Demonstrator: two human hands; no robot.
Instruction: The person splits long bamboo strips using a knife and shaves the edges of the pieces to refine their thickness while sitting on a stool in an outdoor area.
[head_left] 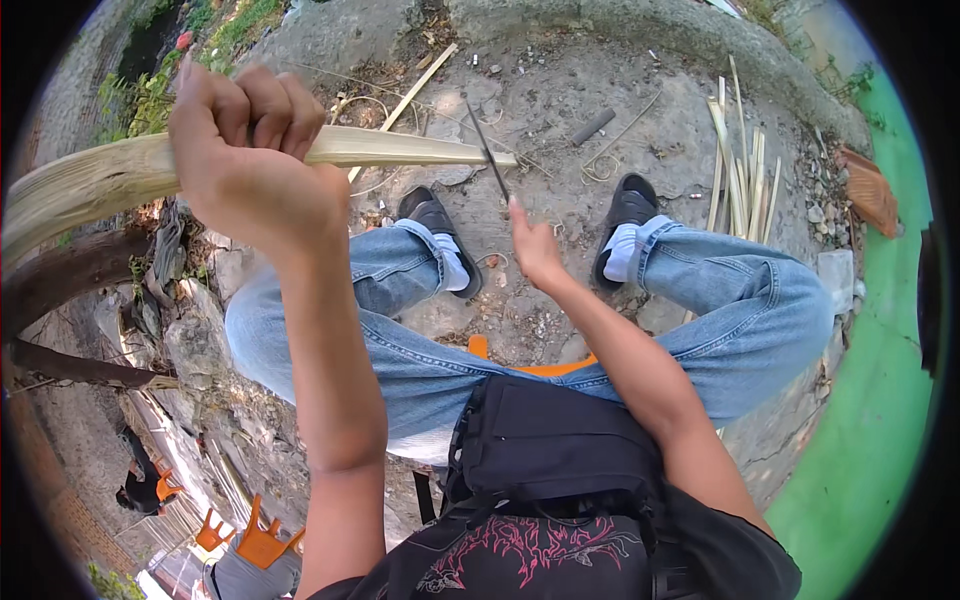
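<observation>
Currently the left hand (pixel 255 150) is closed in a full fist around a pale bamboo strip (pixel 400 148), holding it roughly level above the knees, its thick end running off the left edge. The right hand (pixel 535 250) is wrapped around the handle of a thin dark blade (pixel 488 150), whose edge meets the strip near its narrow tip. Risk: if the blade slips off the tip or the strip splits suddenly, the edge could likely travel toward the legs or the sandalled feet (pixel 440 235) directly below. Clearance: bare concrete ground (pixel 560 90) lies ahead between the feet; a bundle of cut strips (pixel 740 170) lies to the right, well apart, and rubble crowds the left side
</observation>
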